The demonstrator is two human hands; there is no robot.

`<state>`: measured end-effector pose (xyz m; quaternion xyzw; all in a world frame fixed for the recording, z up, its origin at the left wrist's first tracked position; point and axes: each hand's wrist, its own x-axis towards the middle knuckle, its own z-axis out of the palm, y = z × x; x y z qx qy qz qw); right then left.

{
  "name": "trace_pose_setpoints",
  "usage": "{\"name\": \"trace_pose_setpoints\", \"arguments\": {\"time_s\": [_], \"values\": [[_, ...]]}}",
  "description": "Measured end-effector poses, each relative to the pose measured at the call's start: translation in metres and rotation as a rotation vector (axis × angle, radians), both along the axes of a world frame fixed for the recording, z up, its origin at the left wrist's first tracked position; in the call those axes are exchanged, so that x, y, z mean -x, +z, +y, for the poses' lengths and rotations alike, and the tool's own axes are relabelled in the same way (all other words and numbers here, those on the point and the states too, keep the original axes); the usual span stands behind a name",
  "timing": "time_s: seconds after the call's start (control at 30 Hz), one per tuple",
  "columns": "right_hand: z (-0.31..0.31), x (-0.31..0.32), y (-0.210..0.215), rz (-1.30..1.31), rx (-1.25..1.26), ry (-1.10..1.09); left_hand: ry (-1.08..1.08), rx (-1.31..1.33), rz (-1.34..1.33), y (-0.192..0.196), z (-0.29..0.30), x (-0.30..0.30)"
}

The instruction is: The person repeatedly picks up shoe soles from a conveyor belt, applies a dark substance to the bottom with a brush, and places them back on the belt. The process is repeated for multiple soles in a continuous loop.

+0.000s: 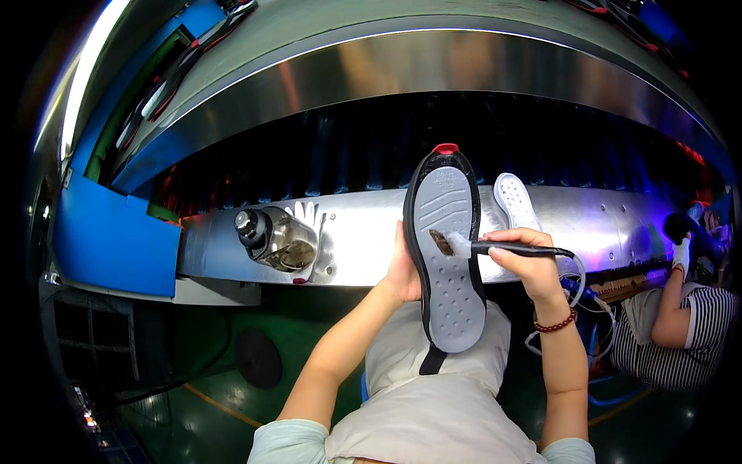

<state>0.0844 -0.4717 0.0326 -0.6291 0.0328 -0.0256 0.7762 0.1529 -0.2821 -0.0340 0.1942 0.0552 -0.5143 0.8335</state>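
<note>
A shoe sole (452,288) stands upright in front of me, its grey, studded and grooved inner face toward me, with a black rim and a red tip at the far end. My left hand (403,272) is closed around its left edge; the fingers behind it are hidden. Between the fingers of my right hand (535,267) is a black-handled brush (510,249), held sideways. Its bristles lie at the middle of the grey face. From the handle's end a pale tube runs down to the right. Behind, a smaller white sole piece (516,201) rests on the metal bench.
On the metal bench (359,240) to the left stand a clear jug (290,241) with a black top and a white glove (308,213). A conveyor with a metal side (433,66) spans the far side. At right, another person in a striped top (661,340) works with a gloved hand.
</note>
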Motion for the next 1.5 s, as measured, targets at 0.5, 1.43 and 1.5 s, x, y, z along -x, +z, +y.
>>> {"name": "trace_pose_setpoints", "arguments": {"time_s": [0.5,1.43,1.5], "values": [[0.046,0.01,0.002,-0.502,0.761,0.02,0.376,-0.275,-0.202,0.023,0.004,0.001],[0.008,0.006,0.041,-0.254,0.189,0.273,0.591,-0.176,-0.433,0.059,0.002,-0.007],[0.011,0.007,0.039,-0.309,0.312,0.236,0.61,-0.109,-0.434,0.069,-0.005,-0.007]]}}
